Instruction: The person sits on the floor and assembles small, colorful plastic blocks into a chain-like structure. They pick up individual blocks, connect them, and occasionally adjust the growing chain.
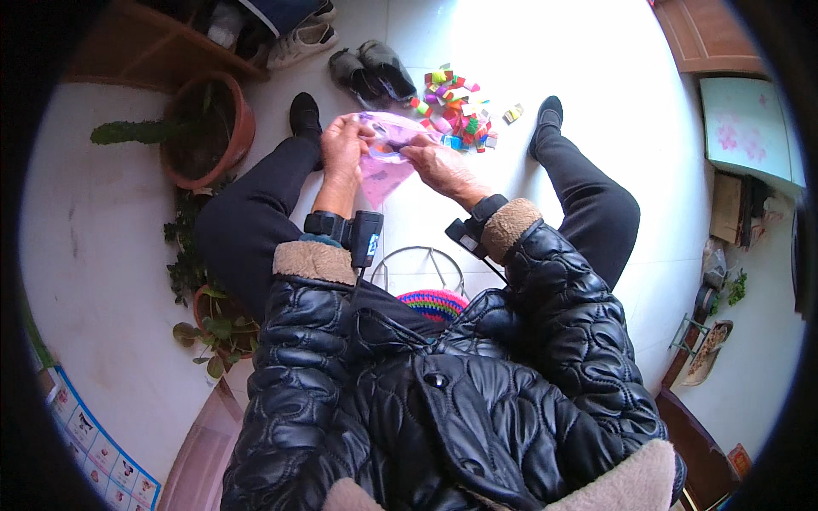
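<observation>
Between my hands hangs a pink see-through plastic bag [385, 180], its lower corner pointing down toward me. My left hand [343, 152] pinches the bag's upper left edge. At the upper right of the bag, my right hand [447, 167] is closed on its edge. The bag's top looks parted between the two grips, and I cannot make out whether anything lies inside. Just beyond my right hand, a heap of small colourful blocks [460, 102] is spread on the floor, with one block [513, 113] apart from it on the right.
Dark slippers [375, 72] and a pale sneaker [300, 44] lie beyond my left foot. A potted cactus [209, 132] and a leafy plant [213, 328] stand on the left. A pale green cabinet [750, 128] is on the right. Under me is a stool with a knitted cover [433, 303].
</observation>
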Motion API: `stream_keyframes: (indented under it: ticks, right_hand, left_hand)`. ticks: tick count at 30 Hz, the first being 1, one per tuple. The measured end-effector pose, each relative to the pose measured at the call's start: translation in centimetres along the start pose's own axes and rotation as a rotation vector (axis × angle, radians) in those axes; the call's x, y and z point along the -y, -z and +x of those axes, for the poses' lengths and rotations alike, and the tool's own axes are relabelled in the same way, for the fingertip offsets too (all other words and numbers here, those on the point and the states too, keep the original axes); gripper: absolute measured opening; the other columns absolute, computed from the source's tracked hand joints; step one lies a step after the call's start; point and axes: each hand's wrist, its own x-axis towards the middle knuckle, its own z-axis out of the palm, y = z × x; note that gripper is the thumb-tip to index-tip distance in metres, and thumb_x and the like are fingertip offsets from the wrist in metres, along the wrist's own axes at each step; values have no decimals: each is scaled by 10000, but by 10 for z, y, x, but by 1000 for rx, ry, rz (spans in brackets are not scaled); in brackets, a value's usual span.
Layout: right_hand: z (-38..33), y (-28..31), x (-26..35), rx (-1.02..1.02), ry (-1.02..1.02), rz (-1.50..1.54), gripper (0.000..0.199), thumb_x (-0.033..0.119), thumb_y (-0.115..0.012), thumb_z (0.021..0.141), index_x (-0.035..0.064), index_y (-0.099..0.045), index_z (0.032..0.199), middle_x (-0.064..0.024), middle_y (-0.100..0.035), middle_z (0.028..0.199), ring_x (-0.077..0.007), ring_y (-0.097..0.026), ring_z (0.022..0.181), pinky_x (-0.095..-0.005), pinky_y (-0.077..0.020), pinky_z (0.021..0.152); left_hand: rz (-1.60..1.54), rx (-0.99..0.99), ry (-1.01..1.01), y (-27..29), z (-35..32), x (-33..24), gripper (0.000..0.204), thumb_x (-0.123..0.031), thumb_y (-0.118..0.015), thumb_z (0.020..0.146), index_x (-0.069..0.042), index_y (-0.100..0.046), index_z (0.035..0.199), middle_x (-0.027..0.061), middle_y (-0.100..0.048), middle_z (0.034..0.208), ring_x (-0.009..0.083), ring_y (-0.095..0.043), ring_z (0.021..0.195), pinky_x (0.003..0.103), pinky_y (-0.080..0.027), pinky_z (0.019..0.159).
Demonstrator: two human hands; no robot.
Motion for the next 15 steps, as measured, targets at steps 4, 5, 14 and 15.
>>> stream_keyframes:
  ticks: [4,5,14,15]
  right_hand:
    - [32,-1,10,-105,24,-59,231,59,-476,844,57,-596,1041,-125,-524,1088,-316,-586,907,-393,-487,742]
    - [40,-2,11,-149,45,-79,245,51,-473,842,57,-592,1056,-123,-522,1113,-314,-586,921,-391,-491,750]
    - [40,-21,-28,-358,73,130,434,-71,-401,809,56,-461,1220,-188,-450,1239,-348,-478,1121,-397,-448,896]
    - [37,-24,-41,-505,80,53,433,-82,-395,807,50,-466,1213,-184,-459,1222,-316,-522,1067,-374,-452,888]
  left_hand:
    - [9,-84,-75,6,11,-12,163,-142,-470,922,-6,-546,966,59,-601,699,70,-504,518,179,-420,477]
    - [0,-106,-103,7,12,-14,166,-143,-467,923,-6,-545,974,60,-603,713,76,-515,538,186,-433,494]
    - [24,-102,-45,9,34,5,205,-123,-431,938,-46,-528,1102,77,-622,864,126,-596,752,234,-491,717]
    - [29,-85,-59,8,35,7,207,-120,-433,937,-42,-529,1103,79,-623,866,124,-595,759,236,-491,728]
